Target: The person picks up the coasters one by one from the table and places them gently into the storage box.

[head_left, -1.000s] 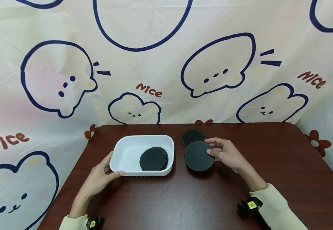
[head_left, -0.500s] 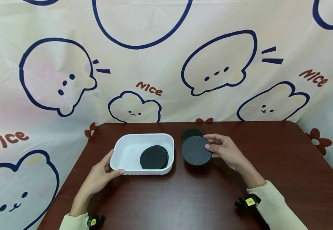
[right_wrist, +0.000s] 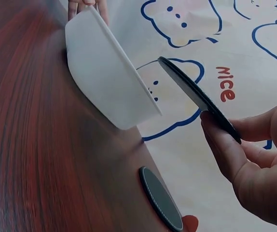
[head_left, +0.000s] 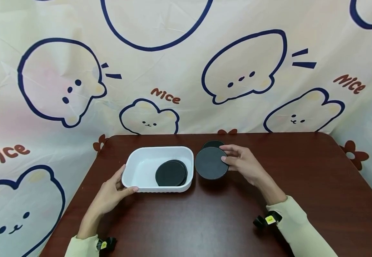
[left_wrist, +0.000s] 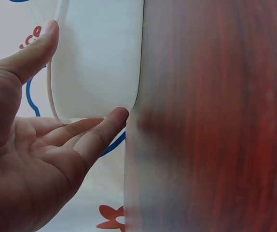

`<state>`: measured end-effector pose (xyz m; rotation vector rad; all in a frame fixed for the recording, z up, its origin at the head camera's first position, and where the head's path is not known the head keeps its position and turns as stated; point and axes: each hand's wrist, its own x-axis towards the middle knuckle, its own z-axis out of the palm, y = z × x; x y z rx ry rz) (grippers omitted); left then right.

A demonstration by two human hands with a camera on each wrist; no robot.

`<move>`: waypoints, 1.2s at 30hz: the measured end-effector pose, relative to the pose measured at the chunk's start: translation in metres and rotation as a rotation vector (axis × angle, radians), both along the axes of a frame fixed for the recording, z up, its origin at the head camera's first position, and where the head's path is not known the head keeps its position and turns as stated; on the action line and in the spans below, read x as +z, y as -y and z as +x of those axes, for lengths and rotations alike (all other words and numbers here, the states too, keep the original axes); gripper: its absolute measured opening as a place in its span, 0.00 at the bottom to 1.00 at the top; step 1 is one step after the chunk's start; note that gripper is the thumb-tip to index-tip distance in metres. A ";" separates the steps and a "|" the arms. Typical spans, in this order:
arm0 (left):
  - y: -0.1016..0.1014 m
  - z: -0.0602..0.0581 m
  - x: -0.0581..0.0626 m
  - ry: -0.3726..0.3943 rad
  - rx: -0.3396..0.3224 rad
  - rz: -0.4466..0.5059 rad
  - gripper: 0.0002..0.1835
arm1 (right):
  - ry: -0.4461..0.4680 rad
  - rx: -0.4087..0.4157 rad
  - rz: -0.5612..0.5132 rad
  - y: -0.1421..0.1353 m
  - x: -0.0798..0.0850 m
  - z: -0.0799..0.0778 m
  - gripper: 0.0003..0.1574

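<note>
My right hand (head_left: 245, 164) pinches a round black leather coaster (head_left: 209, 163) between thumb and fingers, just right of a white plastic tray (head_left: 140, 167). In the right wrist view this coaster (right_wrist: 191, 89) is tilted and raised above the table, beside the tray. Several black coasters (head_left: 171, 173) lie overlapped in the tray's right part. One more coaster (head_left: 213, 143) lies on the table behind the held one, partly hidden in the head view; its stitched edge shows in the right wrist view. My left hand (head_left: 110, 194) holds the tray's near left corner, thumb on the rim and fingers against the end wall.
The dark brown wooden table (head_left: 186, 225) ends at the back against a cream cloth (head_left: 186, 78) printed with cartoon bears. Each wrist carries a small black camera (head_left: 267, 219).
My right hand has carried the held coaster leftward, close to the tray, and it now covers more of the coaster behind. My left hand stays at the tray's corner.
</note>
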<state>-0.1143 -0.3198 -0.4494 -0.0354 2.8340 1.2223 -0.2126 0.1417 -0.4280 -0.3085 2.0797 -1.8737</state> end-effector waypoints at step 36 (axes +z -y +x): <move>-0.001 -0.001 -0.001 0.015 0.010 -0.007 0.61 | 0.040 0.040 -0.131 0.073 0.003 -0.002 0.32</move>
